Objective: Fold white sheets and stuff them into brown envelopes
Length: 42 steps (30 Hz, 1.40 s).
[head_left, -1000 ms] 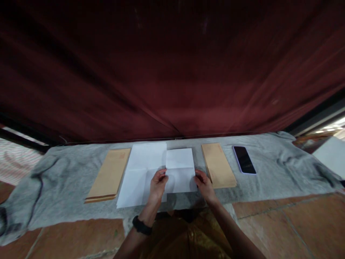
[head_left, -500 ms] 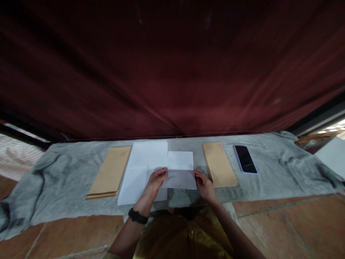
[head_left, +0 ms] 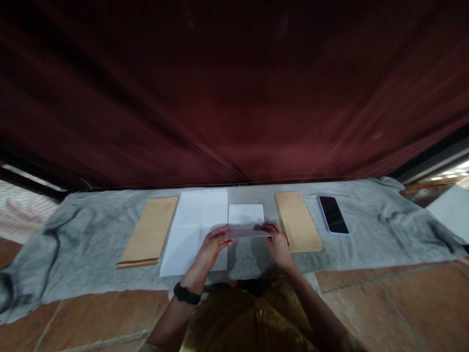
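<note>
A narrow folded sheet of paper (head_left: 248, 233) is stretched between my two hands. At its left end my left hand (head_left: 215, 243) is closed on it with thumb and fingers; a dark band circles that wrist. The other end is pinched by my right hand (head_left: 277, 243). Just beyond the strip, a white folded paper (head_left: 246, 213) lies on the grey cloth, its near edge hidden behind the held sheet. Larger white sheets (head_left: 200, 208) with crease lines lie to the left, partly under my left hand.
Stacks of brown envelopes lie on both sides, one at left (head_left: 150, 230) and one at right (head_left: 298, 221). A phone (head_left: 333, 215) with a light purple case rests farther right. Grey cloth (head_left: 373, 225) covers the surface; a dark red curtain (head_left: 234, 98) hangs behind.
The held paper has gone from a wider panel to a narrow strip, tilted or folded over. Both hands have shifted slightly, and my right fingers now reach over its end.
</note>
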Available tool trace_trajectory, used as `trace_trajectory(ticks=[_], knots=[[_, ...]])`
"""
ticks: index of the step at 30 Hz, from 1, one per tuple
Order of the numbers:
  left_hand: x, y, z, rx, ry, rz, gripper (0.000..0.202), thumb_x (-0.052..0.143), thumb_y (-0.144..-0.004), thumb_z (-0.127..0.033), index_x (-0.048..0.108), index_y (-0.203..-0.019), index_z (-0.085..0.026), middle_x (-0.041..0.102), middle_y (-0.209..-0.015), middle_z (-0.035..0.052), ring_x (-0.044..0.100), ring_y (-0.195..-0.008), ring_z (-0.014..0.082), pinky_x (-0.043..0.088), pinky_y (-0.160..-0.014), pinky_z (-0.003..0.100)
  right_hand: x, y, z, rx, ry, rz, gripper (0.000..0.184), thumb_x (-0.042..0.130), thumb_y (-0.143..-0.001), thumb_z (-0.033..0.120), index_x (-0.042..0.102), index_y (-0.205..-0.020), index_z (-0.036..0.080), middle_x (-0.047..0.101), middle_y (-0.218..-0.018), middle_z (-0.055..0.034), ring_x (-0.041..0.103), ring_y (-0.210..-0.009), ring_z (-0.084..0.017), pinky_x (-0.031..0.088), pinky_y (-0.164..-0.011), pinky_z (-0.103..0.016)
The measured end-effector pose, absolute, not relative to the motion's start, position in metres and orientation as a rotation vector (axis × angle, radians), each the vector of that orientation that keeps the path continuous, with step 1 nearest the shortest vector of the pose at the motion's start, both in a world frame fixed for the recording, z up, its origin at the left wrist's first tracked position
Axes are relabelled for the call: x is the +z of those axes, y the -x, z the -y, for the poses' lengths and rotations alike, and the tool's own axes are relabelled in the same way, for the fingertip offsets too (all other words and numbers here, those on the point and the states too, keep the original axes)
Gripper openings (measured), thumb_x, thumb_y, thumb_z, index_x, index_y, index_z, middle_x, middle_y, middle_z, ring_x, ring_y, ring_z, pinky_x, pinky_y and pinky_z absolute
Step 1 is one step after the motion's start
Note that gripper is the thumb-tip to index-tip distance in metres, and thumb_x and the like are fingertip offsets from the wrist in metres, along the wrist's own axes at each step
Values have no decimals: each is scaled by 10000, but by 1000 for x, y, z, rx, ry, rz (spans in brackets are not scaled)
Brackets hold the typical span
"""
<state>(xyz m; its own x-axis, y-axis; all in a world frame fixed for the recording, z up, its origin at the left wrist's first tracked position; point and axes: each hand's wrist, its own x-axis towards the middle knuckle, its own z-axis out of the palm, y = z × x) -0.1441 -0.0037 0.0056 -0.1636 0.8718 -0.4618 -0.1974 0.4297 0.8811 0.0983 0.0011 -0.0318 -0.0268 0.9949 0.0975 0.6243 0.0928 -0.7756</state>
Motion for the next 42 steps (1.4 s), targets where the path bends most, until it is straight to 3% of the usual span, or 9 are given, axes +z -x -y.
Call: trace_trajectory(ticks=[5,10,18,25,29,32,39,42], knots=[[7,145,-2,999,-969,-1612,193,743,-643,-203,713,-833,-211,622,-636,-12,618,-632,182,492,-656,297,-35,-95,-11,626,1727,1731,202,536,-922,273,711,-1004,215,688,-1082,-94,681,-963,-246,532,-894,-359],[9,143,-12,921,-1284,-1796,80,729,-715,-172,678,-710,-233,620,-817,40,616,-851,222,439,-798,292,-36,-93,-15,564,1805,1743,209,539,-940,351,687,-989,212,675,-1032,-83,679,-829,-210,508,-755,-300],[6,137,-25,618,-1545,-2006,176,673,-856,-271,656,-689,-218,646,-847,57,638,-839,219,403,-768,285,-34,-84,-19,449,1926,1737,250,508,-979,424,637,-1012,212,654,-1032,-99,653,-701,-182,437,-607,-276],[5,133,-33,375,-1617,-2137,189,641,-898,-355,688,-788,-208,721,-924,104,671,-887,246,414,-747,299,-28,-71,-18,256,2060,1855,364,422,-1025,443,594,-1182,163,649,-1107,-183,679,-714,-213,429,-556,-282],[5,131,-35,222,-1641,-2180,190,608,-920,-384,695,-880,-219,741,-966,85,684,-901,229,433,-745,293,-22,-68,-16,180,2118,1924,405,402,-1045,403,500,-1348,153,643,-1145,-161,695,-756,-194,437,-548,-249],[6,129,-36,141,-1658,-2207,222,578,-935,-410,694,-925,-222,745,-997,83,690,-920,229,450,-749,298,-18,-67,-15,172,2150,1990,425,393,-1055,376,440,-1447,220,635,-1158,-125,694,-737,-167,436,-547,-229],[10,126,-33,80,-1693,-2247,259,545,-949,-417,686,-981,-202,730,-978,99,696,-902,253,489,-741,331,-18,-65,-15,153,2182,2086,429,362,-1058,349,494,-1459,269,625,-1161,-137,702,-776,-181,473,-578,-237],[11,121,-26,199,-1830,-2263,259,507,-966,-335,653,-1087,-157,704,-1027,129,681,-927,260,510,-786,361,-20,-64,-16,132,2183,2089,429,368,-1057,352,502,-1457,275,627,-1162,-132,707,-777,-182,477,-580,-236]])
